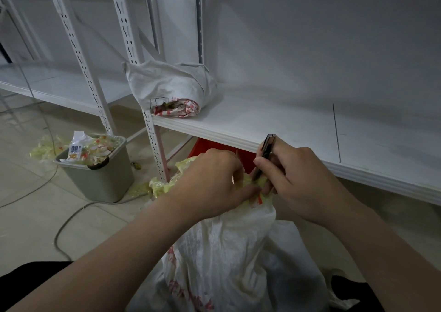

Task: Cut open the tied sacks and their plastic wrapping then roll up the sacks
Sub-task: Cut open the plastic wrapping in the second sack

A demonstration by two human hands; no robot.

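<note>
A white woven sack with red print (222, 252) stands on the pale tiled floor (28, 216) in front of the person, between their dark-clothed knees. Its mouth is bunched up and wound with crinkled yellowish plastic wrapping (162, 185).

The left hand (214, 180) sits on top of the sack's mouth. Its grip is closed, with the fingers curled into the plastic and pinching a fold of it. The right hand (300, 180) is just beside it, its grip closed round a slim dark cutter with a metal end (266, 153). The cutter is tilted so that its lower tip goes down into the plastic between the two hands. The blade itself is hidden there.

Behind the hands runs a white board shelf (286, 120). At its left end lies a rolled-up white woven sack with red lettering (171, 85). Under the shelf a red object (202, 147) shows, mostly hidden.

To the left on the floor stands a grey-green plastic bin (100, 180) stuffed with crumpled plastic. A grey cable (71, 218) curves along the tiles near it.
</note>
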